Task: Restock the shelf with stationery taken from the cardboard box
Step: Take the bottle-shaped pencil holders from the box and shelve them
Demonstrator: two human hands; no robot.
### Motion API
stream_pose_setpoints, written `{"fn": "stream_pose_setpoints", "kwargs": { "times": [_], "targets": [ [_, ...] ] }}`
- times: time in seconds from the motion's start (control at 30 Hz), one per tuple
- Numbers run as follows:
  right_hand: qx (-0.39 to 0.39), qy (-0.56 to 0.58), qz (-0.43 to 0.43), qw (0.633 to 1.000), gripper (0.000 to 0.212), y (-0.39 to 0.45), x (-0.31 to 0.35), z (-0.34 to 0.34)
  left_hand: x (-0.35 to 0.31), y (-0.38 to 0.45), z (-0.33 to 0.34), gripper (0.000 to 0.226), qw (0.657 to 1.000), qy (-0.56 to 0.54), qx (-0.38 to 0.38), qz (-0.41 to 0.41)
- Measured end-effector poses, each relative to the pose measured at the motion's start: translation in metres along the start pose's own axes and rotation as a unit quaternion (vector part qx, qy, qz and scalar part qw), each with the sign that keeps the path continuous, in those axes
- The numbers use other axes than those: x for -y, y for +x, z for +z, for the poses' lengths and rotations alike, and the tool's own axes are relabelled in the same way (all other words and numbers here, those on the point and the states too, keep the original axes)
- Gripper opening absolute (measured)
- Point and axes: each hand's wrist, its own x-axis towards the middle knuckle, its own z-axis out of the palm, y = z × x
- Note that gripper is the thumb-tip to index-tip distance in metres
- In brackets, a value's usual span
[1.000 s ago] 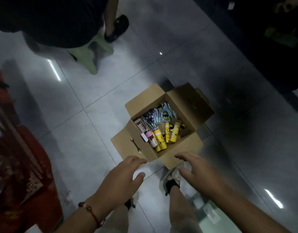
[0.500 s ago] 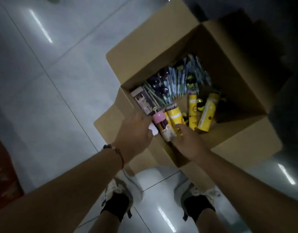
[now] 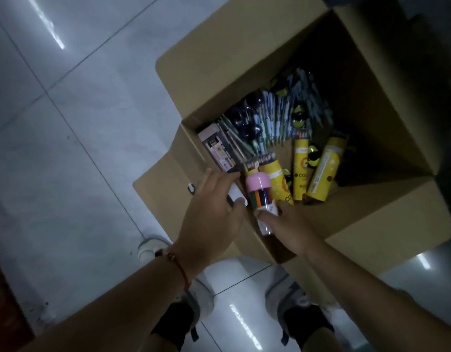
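An open cardboard box (image 3: pixel 244 62) stands on the floor in front of me, holding pens (image 3: pixel 277 115), yellow tubes of coloured pencils (image 3: pixel 323 174), a flat pink pack (image 3: pixel 216 148) and dark round items. My right hand (image 3: pixel 288 227) grips the bottom of a clear tube of markers with a pink cap (image 3: pixel 260 191), lifted near the box's front-left corner. My left hand (image 3: pixel 211 212) is at the box's left wall, fingers closed around a small white and dark item (image 3: pixel 56 196). What that item is cannot be told.
The box's flaps (image 3: pixel 387 219) are folded outward on all sides. Grey glossy floor tiles (image 3: pixel 67 148) stretch to the left. My two feet in light shoes (image 3: pixel 295 303) stand just in front of the box. A red object (image 3: pixel 3 301) sits at the lower left edge.
I have bent much closer to the box. Both hands went from hovering open above it to reaching inside; the right hand took hold of the marker tube and raised it.
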Motion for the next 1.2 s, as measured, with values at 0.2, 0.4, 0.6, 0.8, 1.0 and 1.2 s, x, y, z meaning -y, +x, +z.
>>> {"fn": "stream_pose_setpoints", "kwargs": {
  "times": [0.2,0.4,0.6,0.8,1.0,1.2],
  "targets": [
    [0.088,0.148,-0.054,0.984,0.016,-0.113,0.042,-0.029,-0.078,-0.028,-0.024,0.042,0.856,-0.422,0.159,-0.254],
    [0.143,0.115,-0.050,0.982,0.016,-0.121,0.073,-0.051,-0.070,-0.037,-0.045,0.036,0.816,-0.459,0.105,-0.334],
    [-0.105,-0.024,0.003,0.994,0.038,0.013,0.028,-0.039,-0.015,-0.013,-0.052,0.025,0.829,-0.434,0.034,-0.352],
    [-0.180,-0.194,0.007,0.964,0.076,0.100,-0.017,0.010,0.031,-0.020,-0.040,0.035,0.828,-0.427,0.077,-0.356],
    [-0.191,-0.197,-0.040,0.961,0.051,0.071,-0.017,0.003,0.038,-0.046,-0.049,0.038,0.828,-0.392,0.069,-0.395],
    [-0.171,0.026,-0.089,0.981,0.036,-0.098,0.069,-0.018,-0.044,-0.079,-0.113,0.019,0.843,-0.407,0.036,-0.349]
  ]
}}
